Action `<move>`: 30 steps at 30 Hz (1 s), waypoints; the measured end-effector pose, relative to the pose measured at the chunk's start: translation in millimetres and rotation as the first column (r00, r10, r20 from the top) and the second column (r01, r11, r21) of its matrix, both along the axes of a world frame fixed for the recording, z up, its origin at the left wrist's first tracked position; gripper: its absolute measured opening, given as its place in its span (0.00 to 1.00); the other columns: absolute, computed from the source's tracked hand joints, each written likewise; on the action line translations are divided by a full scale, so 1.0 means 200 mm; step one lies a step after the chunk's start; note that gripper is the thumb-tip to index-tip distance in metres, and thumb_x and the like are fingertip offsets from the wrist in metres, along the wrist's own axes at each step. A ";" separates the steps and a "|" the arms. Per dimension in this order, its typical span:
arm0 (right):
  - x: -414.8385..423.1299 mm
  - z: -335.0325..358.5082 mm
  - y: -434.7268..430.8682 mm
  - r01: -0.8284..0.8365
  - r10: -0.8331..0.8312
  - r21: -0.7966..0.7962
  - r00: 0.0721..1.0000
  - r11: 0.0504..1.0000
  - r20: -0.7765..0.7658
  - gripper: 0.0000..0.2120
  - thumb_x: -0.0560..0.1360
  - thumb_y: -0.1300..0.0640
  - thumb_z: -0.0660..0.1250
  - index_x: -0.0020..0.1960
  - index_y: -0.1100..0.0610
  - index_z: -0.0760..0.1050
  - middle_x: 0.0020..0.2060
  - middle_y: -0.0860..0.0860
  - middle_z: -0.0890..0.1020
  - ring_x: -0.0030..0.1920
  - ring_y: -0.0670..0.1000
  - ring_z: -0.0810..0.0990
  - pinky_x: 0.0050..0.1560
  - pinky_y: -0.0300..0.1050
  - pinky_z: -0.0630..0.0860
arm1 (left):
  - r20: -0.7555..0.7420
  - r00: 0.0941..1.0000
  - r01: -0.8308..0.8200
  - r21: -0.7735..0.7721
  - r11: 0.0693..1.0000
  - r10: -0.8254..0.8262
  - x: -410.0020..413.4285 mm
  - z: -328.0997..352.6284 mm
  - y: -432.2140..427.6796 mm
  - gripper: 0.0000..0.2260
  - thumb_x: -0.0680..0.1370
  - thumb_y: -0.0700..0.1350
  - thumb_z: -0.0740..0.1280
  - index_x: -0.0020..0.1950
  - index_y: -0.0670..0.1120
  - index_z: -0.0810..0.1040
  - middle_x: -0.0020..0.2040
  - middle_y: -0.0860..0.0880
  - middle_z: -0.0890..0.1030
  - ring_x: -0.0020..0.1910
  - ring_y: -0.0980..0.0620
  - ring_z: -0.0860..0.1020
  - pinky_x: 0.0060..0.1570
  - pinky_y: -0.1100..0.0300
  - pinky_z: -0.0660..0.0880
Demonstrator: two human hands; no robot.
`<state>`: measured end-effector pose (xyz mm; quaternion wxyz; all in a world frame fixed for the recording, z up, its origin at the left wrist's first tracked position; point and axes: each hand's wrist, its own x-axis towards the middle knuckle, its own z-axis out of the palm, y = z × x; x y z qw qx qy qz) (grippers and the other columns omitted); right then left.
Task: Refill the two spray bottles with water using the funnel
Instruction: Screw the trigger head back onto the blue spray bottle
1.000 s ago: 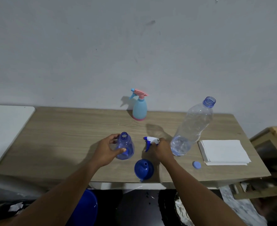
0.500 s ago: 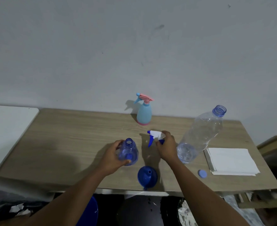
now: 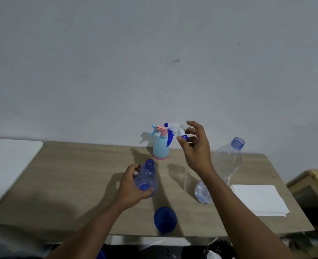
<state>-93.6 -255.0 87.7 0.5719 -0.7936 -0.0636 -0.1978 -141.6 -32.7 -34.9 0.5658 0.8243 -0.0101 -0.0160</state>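
Lifted higher, right hand (image 3: 195,153) pinches the spray head (image 3: 173,130); left hand (image 3: 130,187) grips the blue bottle (image 3: 149,175).

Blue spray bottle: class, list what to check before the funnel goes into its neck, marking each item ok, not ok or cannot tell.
1. Blue spray bottle neck uncovered: ok.
2. Left hand grips it: ok.
3. Right hand free for the funnel: not ok, it pinches the trigger head.
4. Funnel lying on the table, nothing on it: ok.
5. Water bottle uncapped: ok.
6. Enough water for both bottles: cannot tell.
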 end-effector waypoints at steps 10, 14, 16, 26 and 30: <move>-0.14 0.67 0.07 -0.152 0.076 0.257 0.956 0.954 0.283 0.18 0.75 0.67 0.72 0.63 0.57 0.72 0.55 0.51 0.79 0.43 0.59 0.83 0.47 0.48 0.79 | 0.244 0.969 0.041 -0.017 0.999 -0.036 0.00 0.52 -0.08 0.32 0.58 0.46 0.78 0.59 0.58 0.73 0.55 0.60 0.79 0.52 0.58 0.78 0.45 0.66 0.78; -0.24 0.93 0.10 -0.184 0.045 0.296 0.907 0.937 0.419 0.18 0.75 0.67 0.72 0.61 0.56 0.73 0.53 0.48 0.80 0.42 0.60 0.84 0.46 0.51 0.79 | 0.315 0.947 0.059 0.019 0.998 -0.062 -0.05 0.67 -0.12 0.30 0.57 0.48 0.77 0.58 0.56 0.74 0.53 0.61 0.79 0.49 0.57 0.79 0.42 0.65 0.78; -0.28 1.02 0.10 -0.182 0.034 0.280 0.886 0.942 0.462 0.18 0.75 0.67 0.73 0.61 0.57 0.72 0.53 0.48 0.80 0.41 0.57 0.84 0.45 0.50 0.79 | 0.329 0.942 0.065 0.032 0.997 -0.072 -0.07 0.72 -0.14 0.31 0.57 0.47 0.78 0.58 0.56 0.73 0.53 0.62 0.78 0.50 0.56 0.79 0.43 0.62 0.80; -0.31 1.06 0.07 -0.156 0.026 0.246 0.887 0.956 0.461 0.18 0.75 0.67 0.73 0.61 0.54 0.73 0.56 0.55 0.80 0.45 0.61 0.85 0.47 0.53 0.81 | 0.365 0.929 0.080 -0.022 0.997 -0.066 -0.10 0.83 -0.21 0.31 0.58 0.47 0.79 0.60 0.55 0.74 0.54 0.61 0.79 0.51 0.53 0.78 0.46 0.62 0.80; -0.31 0.92 0.09 -0.148 0.037 0.243 0.912 0.959 0.408 0.19 0.76 0.67 0.71 0.62 0.52 0.72 0.55 0.55 0.79 0.45 0.59 0.86 0.48 0.52 0.82 | 0.365 0.926 0.104 -0.013 0.995 -0.092 -0.10 0.88 -0.23 0.34 0.58 0.51 0.79 0.62 0.55 0.73 0.55 0.63 0.78 0.53 0.55 0.79 0.46 0.62 0.81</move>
